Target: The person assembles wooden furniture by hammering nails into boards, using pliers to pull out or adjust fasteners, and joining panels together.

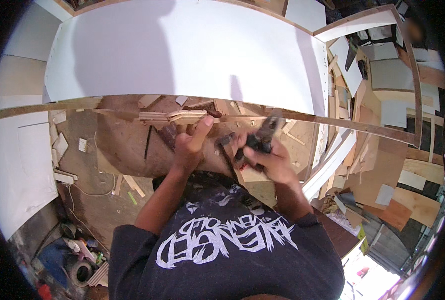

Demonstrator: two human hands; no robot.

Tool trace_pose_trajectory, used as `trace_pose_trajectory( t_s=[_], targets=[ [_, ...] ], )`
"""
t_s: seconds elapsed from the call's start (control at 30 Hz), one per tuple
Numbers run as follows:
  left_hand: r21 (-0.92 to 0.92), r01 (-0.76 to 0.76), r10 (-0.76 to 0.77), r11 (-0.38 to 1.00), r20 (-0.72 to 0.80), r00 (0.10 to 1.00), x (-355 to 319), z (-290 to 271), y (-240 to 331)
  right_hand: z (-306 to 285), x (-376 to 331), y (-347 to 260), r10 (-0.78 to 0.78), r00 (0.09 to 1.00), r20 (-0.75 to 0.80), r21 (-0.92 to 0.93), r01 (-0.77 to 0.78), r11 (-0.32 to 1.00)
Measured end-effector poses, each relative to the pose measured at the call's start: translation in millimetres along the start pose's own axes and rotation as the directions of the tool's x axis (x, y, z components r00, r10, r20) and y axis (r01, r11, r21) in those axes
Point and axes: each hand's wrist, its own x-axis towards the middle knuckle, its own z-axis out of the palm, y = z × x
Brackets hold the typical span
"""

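Note:
My left hand (190, 148) is at the front edge of a large white panel (207, 55). Its thumb presses the end of some short, layered pieces of light wood (175, 117), which lie along a long thin wooden edge (327, 121). The fingers curl beneath and are partly hidden. To the right, my right hand (277, 162) grips a dark hand-held tool (260, 142) by its handle, just below the same edge. Motion blurs the tool's upper end, so its exact kind is unclear. A dark reddish-brown bit (215, 115) sits just beyond my left thumb.
Wood offcuts (132, 185) and scraps litter the brown floor, with a thin cable (85, 192) on the left. A white panel (20, 170) stands at the left. An open wooden frame (416, 90) and stacked boards (417, 200) are at the right.

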Motion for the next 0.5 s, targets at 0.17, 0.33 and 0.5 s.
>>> trace_pose_trajectory(
  t_s=[0.17,0.33,0.5],
  targets=[
    [-0.339,0.146,-0.141,0.929,0.040,0.989,2,8,-3,2,27,-44,-0.458,0.888,0.044,-0.982,0.123,0.145],
    [-0.165,0.072,-0.060,0.984,0.073,0.995,-4,7,-6,10,32,-41,-0.397,0.918,-0.017,-1.000,-0.009,0.022],
    [-0.211,0.208,-0.199,0.955,0.059,0.978,-3,5,-11,18,37,-25,-0.481,0.876,-0.012,-0.998,-0.039,-0.046]
  ],
)
